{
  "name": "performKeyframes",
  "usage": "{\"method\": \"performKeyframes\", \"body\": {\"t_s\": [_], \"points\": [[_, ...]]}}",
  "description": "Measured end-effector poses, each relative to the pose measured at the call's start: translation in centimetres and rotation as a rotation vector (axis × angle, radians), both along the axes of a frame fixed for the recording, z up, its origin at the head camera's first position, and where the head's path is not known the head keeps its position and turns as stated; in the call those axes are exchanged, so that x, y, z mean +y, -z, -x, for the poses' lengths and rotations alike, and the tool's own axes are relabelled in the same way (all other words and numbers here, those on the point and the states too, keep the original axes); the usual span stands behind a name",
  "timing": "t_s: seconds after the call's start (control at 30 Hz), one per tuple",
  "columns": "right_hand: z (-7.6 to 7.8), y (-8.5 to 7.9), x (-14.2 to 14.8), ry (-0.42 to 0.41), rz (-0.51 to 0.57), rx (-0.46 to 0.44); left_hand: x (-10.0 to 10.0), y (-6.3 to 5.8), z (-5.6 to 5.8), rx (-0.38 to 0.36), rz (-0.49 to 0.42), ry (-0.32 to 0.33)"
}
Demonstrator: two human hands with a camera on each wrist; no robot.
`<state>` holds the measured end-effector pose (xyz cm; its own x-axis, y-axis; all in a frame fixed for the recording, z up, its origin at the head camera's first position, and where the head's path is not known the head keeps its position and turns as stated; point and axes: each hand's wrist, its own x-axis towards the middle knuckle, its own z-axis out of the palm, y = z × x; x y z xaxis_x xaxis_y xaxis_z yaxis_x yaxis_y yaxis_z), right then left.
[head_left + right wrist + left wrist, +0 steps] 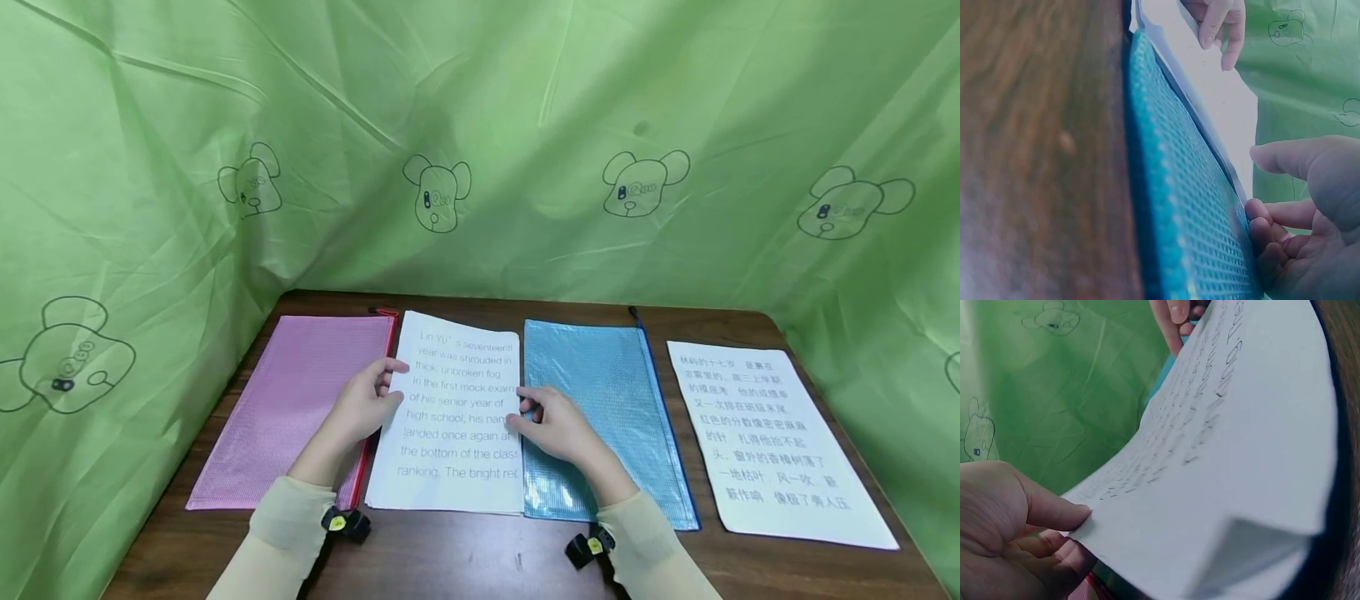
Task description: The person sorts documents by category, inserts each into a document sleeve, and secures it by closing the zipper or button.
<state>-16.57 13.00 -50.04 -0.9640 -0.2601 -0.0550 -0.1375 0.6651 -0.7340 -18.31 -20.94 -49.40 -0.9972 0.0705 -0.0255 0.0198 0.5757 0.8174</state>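
Note:
A white sheet of paper printed with English text (457, 408) lies in the middle of the table, more sheet edges showing under it. My left hand (365, 400) pinches its left edge; in the left wrist view the thumb (1063, 512) presses on top with fingers beneath, and the paper bows upward. At the opposite edge is my right hand (555, 423), thumb over the print and fingers curled at the side, close over a blue mesh zipper pouch (607, 367). To the left lies a pink mesh zipper pouch (277, 408) with a red zipper edge, partly behind my left forearm.
Another white sheet, printed with Chinese characters (772, 442), lies at the right of the brown wooden table (450, 550). A green curtain with mouse-head drawings (510, 83) hangs behind and at both sides. Each wrist wears a small black camera (347, 524).

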Motion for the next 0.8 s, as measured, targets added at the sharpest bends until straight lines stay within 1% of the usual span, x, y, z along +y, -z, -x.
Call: {"method": "performKeyframes", "body": {"t_s": [0.13,0.27,0.33,0.47,0.6,0.7,0.8], "points": [[0.1,0.0,0.1,0.022,0.009,-0.001,0.0,-0.2,0.1,0.025,-0.049,-0.009],[0.4,0.1,0.2,0.043,0.040,0.007,-0.3,-0.5,0.1,0.049,-0.126,-0.001],[0.5,0.1,0.3,0.048,0.075,0.008,-0.5,-0.6,0.1,0.060,-0.176,0.007],[0.6,0.0,0.3,0.044,0.206,0.006,-0.8,-0.9,0.3,0.073,-0.313,0.022],[0.6,-0.4,0.3,0.009,0.423,0.004,-1.1,-1.2,0.4,0.085,-0.414,0.031],[0.6,-0.7,0.3,-0.026,0.544,0.009,-1.2,-1.4,0.4,0.087,-0.448,0.050],[0.5,-1.0,0.3,-0.054,0.588,0.001,-1.2,-1.5,0.3,0.078,-0.478,0.069]]}}
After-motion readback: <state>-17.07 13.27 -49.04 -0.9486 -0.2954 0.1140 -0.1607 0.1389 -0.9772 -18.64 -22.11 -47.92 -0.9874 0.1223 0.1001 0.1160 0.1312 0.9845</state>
